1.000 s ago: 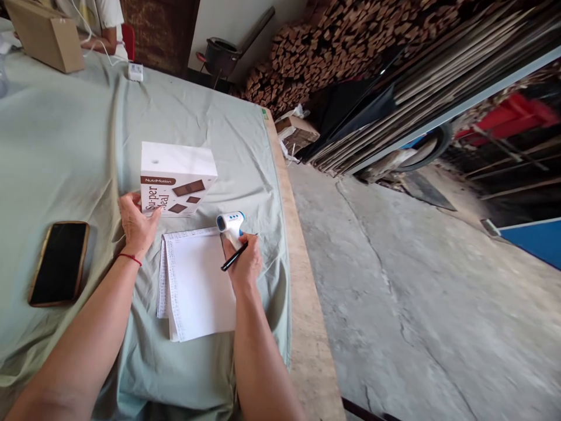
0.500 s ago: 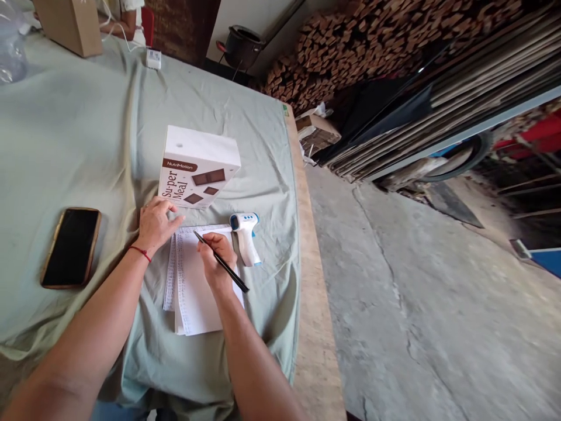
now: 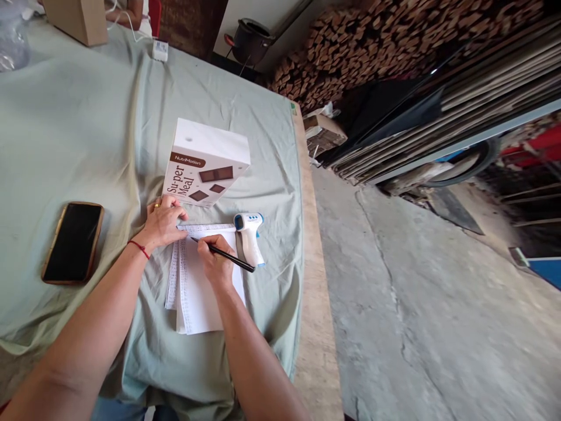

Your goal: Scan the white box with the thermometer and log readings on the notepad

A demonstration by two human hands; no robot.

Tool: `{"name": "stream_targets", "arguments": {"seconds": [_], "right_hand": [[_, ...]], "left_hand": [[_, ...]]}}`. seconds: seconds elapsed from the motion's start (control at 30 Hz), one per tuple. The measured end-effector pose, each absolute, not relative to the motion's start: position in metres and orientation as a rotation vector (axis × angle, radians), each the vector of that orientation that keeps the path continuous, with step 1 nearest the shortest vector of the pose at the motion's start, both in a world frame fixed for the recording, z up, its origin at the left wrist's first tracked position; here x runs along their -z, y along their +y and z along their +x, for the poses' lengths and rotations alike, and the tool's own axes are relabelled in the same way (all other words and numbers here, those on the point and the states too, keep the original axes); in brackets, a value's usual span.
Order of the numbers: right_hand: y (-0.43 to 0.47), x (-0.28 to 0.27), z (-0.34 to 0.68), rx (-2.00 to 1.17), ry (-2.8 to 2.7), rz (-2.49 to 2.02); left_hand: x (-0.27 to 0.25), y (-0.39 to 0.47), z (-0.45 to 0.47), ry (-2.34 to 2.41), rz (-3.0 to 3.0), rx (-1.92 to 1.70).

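My right hand (image 3: 216,260) is closed around a black pen (image 3: 232,257), its tip at the upper left part of a white sheet of paper (image 3: 208,304). Handwriting runs down the left edge of that sheet, and more written sheets lie under it. My left hand (image 3: 165,221) rests with fingers spread at the paper's upper left corner, close to the base of a white and brown NutriMotion box (image 3: 205,166). The box stands upright just beyond the paper. To the right of the sheets lies a white and blue infrared thermometer (image 3: 250,238).
A phone (image 3: 73,242) in a brown case lies on the green tablecloth (image 3: 87,128) at left. At the far end are a cardboard box (image 3: 81,20), a white charger (image 3: 160,50) and a person's arm (image 3: 134,14). Concrete floor (image 3: 372,327) lies beyond the wooden table edge (image 3: 313,280).
The pen has tilted flatter, and its tip has come down to the sheet. My left hand has shifted slightly onto the paper's corner. The view has moved a little.
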State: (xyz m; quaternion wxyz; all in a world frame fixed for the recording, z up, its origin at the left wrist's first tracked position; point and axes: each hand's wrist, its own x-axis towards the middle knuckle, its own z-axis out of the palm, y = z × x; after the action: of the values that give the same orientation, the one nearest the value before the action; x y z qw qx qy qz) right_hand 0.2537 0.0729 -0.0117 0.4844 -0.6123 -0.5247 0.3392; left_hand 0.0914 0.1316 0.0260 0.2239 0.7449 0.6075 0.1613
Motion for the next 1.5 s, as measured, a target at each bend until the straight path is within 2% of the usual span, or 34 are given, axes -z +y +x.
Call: {"name": "stream_targets", "arguments": {"seconds": [0.43,1.5], "right_hand": [[0.0736,0.0102,0.2504,-0.740,-1.370,-1.504],[0.0735,0.0111,0.2518,-0.781,-1.343,-1.506]], "left_hand": [[-0.0294,0.1307,0.0931,1.665,2.046,-0.434],[-0.0262,0.1319,0.0916,1.655,2.048,-0.480]]}}
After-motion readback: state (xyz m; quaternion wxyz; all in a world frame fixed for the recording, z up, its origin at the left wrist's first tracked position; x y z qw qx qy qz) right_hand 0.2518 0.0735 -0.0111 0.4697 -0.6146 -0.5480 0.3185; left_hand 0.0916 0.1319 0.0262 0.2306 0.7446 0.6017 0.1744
